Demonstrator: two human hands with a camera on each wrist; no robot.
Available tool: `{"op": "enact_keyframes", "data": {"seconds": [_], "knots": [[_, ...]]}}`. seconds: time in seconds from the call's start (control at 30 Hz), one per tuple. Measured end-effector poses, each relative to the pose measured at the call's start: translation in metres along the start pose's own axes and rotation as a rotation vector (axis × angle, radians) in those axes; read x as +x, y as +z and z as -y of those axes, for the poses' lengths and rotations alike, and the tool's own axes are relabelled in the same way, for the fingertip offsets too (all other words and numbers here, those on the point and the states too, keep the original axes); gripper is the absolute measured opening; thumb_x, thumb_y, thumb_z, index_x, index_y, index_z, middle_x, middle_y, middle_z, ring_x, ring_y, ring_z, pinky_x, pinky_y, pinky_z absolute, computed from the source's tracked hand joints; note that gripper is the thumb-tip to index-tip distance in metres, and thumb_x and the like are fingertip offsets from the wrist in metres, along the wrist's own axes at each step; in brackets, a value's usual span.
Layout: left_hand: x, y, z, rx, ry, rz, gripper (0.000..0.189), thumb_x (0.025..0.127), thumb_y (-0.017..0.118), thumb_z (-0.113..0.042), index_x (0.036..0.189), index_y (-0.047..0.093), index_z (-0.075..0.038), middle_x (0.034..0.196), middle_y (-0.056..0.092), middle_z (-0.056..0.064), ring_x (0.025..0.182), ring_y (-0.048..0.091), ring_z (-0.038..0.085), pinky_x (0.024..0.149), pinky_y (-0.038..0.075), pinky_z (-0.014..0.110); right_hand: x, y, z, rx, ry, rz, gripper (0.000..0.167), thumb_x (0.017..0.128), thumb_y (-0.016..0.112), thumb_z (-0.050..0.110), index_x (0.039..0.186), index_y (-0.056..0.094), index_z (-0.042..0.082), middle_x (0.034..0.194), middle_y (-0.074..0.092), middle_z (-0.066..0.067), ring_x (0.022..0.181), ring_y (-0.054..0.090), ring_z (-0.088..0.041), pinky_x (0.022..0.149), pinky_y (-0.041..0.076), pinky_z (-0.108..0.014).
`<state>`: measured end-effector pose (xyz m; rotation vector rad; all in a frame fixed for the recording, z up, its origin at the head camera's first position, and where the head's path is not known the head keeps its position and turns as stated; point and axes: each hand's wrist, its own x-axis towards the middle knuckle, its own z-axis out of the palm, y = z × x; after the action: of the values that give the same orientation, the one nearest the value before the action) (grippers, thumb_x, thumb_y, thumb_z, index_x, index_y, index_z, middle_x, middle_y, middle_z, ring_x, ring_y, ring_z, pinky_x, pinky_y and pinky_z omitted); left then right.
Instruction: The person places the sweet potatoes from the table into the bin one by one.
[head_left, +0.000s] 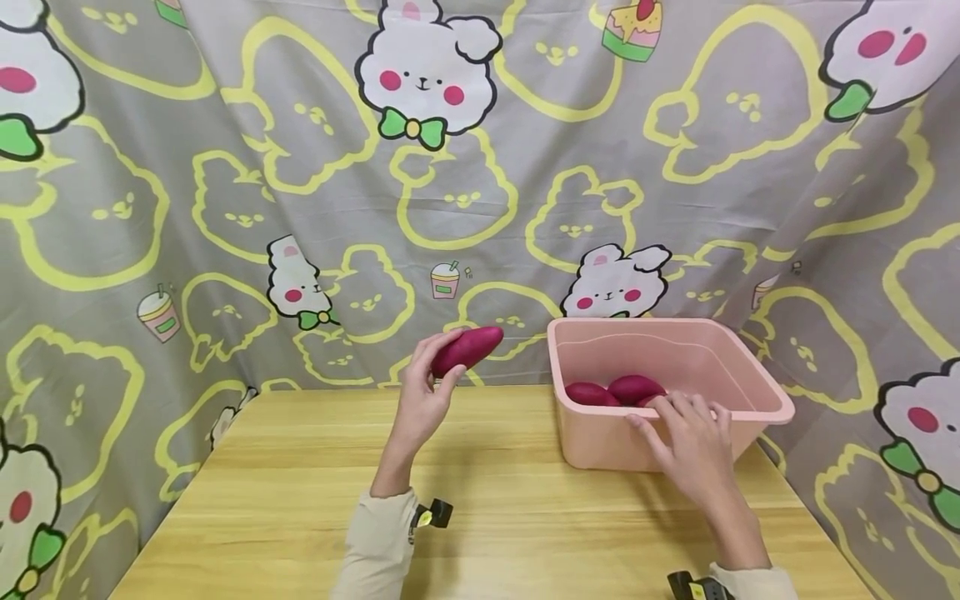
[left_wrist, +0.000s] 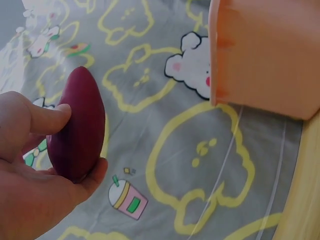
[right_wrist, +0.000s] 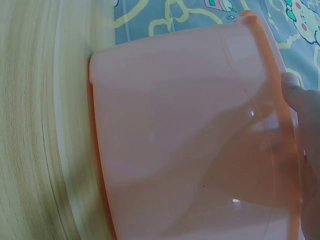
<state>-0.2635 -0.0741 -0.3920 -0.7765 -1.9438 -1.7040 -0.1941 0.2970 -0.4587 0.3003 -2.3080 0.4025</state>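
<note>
A purple sweet potato [head_left: 468, 349] is held up above the back of the table by my left hand [head_left: 427, 387]. In the left wrist view the thumb lies on one side of the sweet potato [left_wrist: 80, 125] and fingers support it from below. My right hand [head_left: 693, 450] grips the near rim of a pink plastic bin [head_left: 600, 442], thumb outside and fingers bent over into it. Its fingertips are hidden inside. More purple sweet potatoes [head_left: 636, 389] lie in the bin, close to those fingers. The right wrist view shows the thumb [right_wrist: 295, 92] at the rim.
The bin stands at the back right of a wooden table [head_left: 300, 483]. Behind and beside the table hangs a grey curtain [head_left: 480, 217] with yellow outlines and white rabbits. The bin's far side is close to this cloth.
</note>
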Motion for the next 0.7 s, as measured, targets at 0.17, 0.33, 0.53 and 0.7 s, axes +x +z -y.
{"op": "enact_keyframes", "data": {"seconds": [0.17, 0.33, 0.53, 0.7], "knots": [[0.002, 0.011, -0.003, -0.016, 0.009, 0.007, 0.048, 0.093, 0.065, 0.013, 0.139, 0.059, 0.002, 0.140, 0.050, 0.023, 0.124, 0.053, 0.037, 0.096, 0.052, 0.033, 0.000, 0.000, 0.001, 0.003, -0.001, 0.000, 0.025, 0.089, 0.077, 0.035, 0.096, 0.065, 0.015, 0.099, 0.063, -0.009, 0.097, 0.050, -0.035, 0.092, 0.028, -0.064], [0.005, 0.019, -0.005, -0.057, 0.017, 0.014, 0.047, 0.095, 0.069, 0.003, 0.140, 0.062, -0.009, 0.138, 0.052, 0.014, 0.122, 0.054, 0.029, 0.091, 0.054, 0.030, 0.000, -0.001, 0.002, 0.005, 0.005, 0.000, 0.025, 0.089, 0.077, 0.035, 0.096, 0.065, 0.014, 0.098, 0.062, -0.009, 0.098, 0.050, -0.035, 0.092, 0.028, -0.064], [0.007, 0.029, -0.013, -0.100, -0.012, 0.031, 0.052, 0.091, 0.063, 0.015, 0.140, 0.060, -0.001, 0.140, 0.047, 0.022, 0.126, 0.050, 0.033, 0.098, 0.052, 0.042, 0.000, -0.001, 0.001, 0.009, -0.004, 0.000, 0.025, 0.089, 0.077, 0.035, 0.097, 0.065, 0.013, 0.099, 0.063, -0.011, 0.098, 0.051, -0.037, 0.092, 0.028, -0.064], [0.009, 0.036, -0.011, -0.112, 0.004, 0.051, 0.057, 0.087, 0.060, 0.020, 0.141, 0.060, 0.001, 0.139, 0.046, 0.023, 0.126, 0.049, 0.035, 0.096, 0.052, 0.037, 0.000, -0.001, 0.002, 0.015, -0.010, -0.002, 0.025, 0.089, 0.077, 0.033, 0.097, 0.065, 0.013, 0.098, 0.062, -0.011, 0.097, 0.050, -0.037, 0.092, 0.028, -0.065]]}}
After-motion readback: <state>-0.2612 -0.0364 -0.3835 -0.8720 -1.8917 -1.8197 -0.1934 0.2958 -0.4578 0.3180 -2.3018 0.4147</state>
